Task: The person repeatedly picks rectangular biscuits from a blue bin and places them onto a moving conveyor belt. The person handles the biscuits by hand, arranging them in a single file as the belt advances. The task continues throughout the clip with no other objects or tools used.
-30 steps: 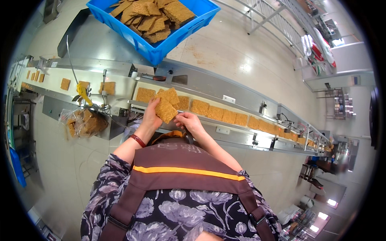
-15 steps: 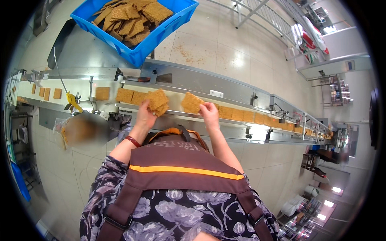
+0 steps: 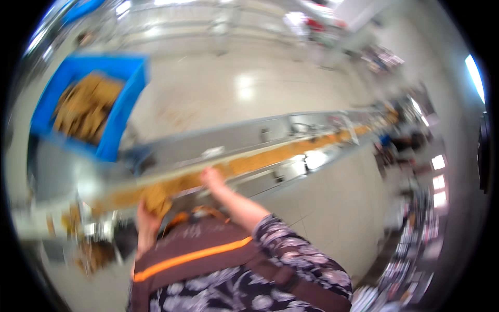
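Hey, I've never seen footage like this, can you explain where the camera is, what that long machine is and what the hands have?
There's no robot here: these are a person's own bare hands, seen from a wide fisheye camera worn on the head, which bends straight edges. The long metal machine looks like a conveyor, with a row of flat tan pieces along it. At left sits a blue crate holding more such pieces. The left hand holds a few tan pieces. The right hand is over the row; blur hides whether it grips anything.
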`<state>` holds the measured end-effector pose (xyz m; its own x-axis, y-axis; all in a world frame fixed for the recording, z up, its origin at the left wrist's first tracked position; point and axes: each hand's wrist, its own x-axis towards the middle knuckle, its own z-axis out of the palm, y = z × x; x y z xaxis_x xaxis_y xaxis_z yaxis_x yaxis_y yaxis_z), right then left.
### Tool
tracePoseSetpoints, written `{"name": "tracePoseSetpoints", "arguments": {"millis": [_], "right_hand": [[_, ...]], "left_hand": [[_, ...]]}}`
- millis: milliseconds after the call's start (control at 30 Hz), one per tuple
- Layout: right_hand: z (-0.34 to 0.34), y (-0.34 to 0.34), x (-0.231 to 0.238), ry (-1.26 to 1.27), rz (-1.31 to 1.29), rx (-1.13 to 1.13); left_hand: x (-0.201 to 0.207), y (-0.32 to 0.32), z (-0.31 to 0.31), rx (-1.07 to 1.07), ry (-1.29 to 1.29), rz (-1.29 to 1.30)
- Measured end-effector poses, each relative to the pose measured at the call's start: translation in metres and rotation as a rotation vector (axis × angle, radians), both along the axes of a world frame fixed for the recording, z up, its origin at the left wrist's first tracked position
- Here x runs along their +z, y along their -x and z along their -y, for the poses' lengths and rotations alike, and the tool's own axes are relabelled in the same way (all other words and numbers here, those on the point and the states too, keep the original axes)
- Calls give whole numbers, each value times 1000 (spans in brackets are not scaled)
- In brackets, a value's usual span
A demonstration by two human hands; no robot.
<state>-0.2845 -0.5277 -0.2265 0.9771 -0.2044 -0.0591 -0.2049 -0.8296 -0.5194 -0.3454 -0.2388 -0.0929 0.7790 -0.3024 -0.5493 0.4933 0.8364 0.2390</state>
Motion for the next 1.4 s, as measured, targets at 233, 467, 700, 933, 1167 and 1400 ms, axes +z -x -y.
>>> {"name": "tracePoseSetpoints", "arguments": {"millis": [233, 467, 700, 933, 1167, 1400], "right_hand": [[-9, 10, 108, -358, -148, 118], [-45, 35, 149, -682, -74, 139], [-36, 44, 148, -763, -80, 76], [-39, 37, 146, -751, -26, 64], [-46, 24, 147, -824, 6, 128], [-52, 23, 158, -925, 27, 178]], "left_hand": [[6, -21, 16, -131, -135, 4], [30, -41, 53, -396, -45, 128], [34, -45, 67, -481, -31, 70], [41, -41, 59, -614, -99, 82], [44, -33, 53, -521, -91, 31], [39, -29, 42, -408, -122, 12]]}}
